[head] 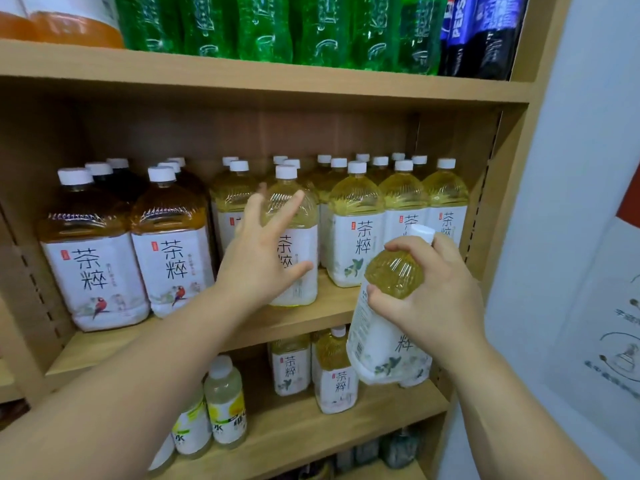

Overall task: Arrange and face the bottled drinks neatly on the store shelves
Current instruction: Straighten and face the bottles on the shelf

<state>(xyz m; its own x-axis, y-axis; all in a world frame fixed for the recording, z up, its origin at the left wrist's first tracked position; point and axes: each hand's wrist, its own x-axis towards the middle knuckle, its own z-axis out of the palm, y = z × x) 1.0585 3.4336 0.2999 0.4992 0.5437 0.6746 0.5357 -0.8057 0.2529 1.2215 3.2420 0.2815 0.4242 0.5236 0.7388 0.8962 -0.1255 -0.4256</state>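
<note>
On the middle wooden shelf (pixel 304 320) stand rows of white-capped tea bottles: two amber ones (pixel 173 244) at the left, several pale yellow ones (pixel 356 233) to the right. My left hand (pixel 259 258) is spread open, fingers apart, just in front of a yellow bottle (pixel 298 216) that stands forward of its row; whether it touches the bottle I cannot tell. My right hand (pixel 433 292) grips the shoulder of another yellow tea bottle (pixel 388 341), held tilted in the air in front of the shelf's right end.
The shelf above carries green bottles (pixel 311 29), dark cola bottles (pixel 485 36) and orange drink (pixel 69 29). The lower shelf holds small tea bottles (pixel 336 375) and lemon drink bottles (pixel 225 403). A white wall with a poster (pixel 609 323) is at the right.
</note>
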